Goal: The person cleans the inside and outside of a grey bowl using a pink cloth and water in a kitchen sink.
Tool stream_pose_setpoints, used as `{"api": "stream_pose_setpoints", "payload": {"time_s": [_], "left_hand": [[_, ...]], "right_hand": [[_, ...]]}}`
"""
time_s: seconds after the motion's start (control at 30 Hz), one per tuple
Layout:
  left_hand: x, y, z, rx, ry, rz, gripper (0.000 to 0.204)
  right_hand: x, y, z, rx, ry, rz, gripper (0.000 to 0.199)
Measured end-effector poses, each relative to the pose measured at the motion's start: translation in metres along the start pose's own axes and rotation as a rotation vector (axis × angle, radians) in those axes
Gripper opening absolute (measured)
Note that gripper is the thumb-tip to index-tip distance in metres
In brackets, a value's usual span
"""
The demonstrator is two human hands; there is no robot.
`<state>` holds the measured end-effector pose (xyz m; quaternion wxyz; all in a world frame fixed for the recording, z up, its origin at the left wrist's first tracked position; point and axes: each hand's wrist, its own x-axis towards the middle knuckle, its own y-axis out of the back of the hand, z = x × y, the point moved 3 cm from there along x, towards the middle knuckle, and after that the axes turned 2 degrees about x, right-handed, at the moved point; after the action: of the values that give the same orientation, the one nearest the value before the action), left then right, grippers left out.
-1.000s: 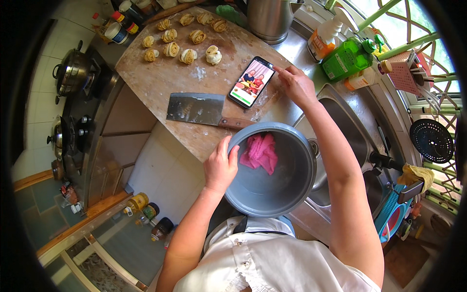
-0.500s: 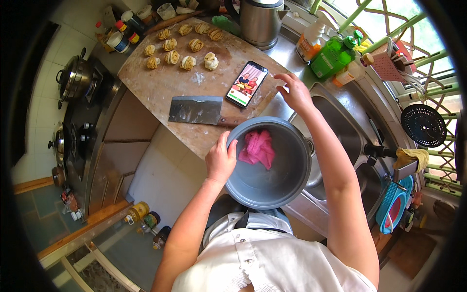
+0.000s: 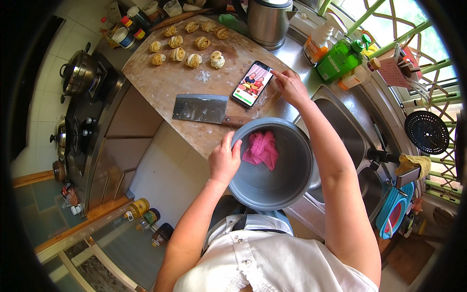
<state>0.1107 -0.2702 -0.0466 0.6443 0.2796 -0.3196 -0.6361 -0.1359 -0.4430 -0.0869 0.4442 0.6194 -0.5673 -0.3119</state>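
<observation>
My left hand [image 3: 225,159] is closed on the rim of a round grey basin [image 3: 301,182], fingers outside and thumb over the edge. A crumpled pink cloth [image 3: 262,150] lies in the basin. My right hand [image 3: 292,90] holds nothing; its index finger is stretched out at the upper right corner of a smartphone [image 3: 251,83], the other fingers loosely bent. The lit phone lies face up on a floury wooden board [image 3: 151,92]. Left of it rests a cleaver [image 3: 202,108] with a wooden handle. Several twisted dough rolls [image 3: 193,60] sit at the board's far side.
To the right is a steel sink [image 3: 335,121] with a black tap [image 3: 382,155]. A steel kettle [image 3: 267,24] and a green pump bottle [image 3: 340,59] stand at the back. Pots [image 3: 79,74] occupy the stove on the left. Bottles [image 3: 138,208] stand low at the lower left.
My right hand has moved slightly down and left, its index finger now reaching the phone's corner. The left hand still grips the basin. The whole view has shifted slightly.
</observation>
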Motion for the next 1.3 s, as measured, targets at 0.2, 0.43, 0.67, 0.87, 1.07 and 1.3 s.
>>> {"api": "stream_pose_setpoints", "payload": {"time_s": [0.2,0.43,0.67,0.87,1.07,1.3], "left_hand": [[0.0000,0.0002,0.0000,-0.002,0.006,-0.007,0.030],[0.0000,0.0021,0.0038,-0.002,0.048,-0.027,0.030],[-0.0006,0.0005,0.0019,-0.004,0.036,-0.016,0.030],[-0.0016,0.0002,0.0017,-0.001,0.051,-0.017,0.029],[-0.0026,0.0007,0.0024,-0.013,0.048,-0.001,0.029],[-0.0029,0.0012,0.0027,-0.005,0.057,0.003,0.029]], "right_hand": [[0.0020,0.0009,0.0011,0.041,0.006,0.010,0.032],[0.0007,0.0040,0.0051,0.079,0.005,0.002,0.032],[0.0032,0.0009,0.0006,0.014,0.016,0.028,0.031],[0.0034,0.0033,0.0036,0.089,-0.001,0.019,0.031],[0.0018,0.0030,0.0025,0.047,0.042,0.015,0.031],[0.0042,0.0071,-0.0016,0.115,-0.002,0.021,0.031]]}}
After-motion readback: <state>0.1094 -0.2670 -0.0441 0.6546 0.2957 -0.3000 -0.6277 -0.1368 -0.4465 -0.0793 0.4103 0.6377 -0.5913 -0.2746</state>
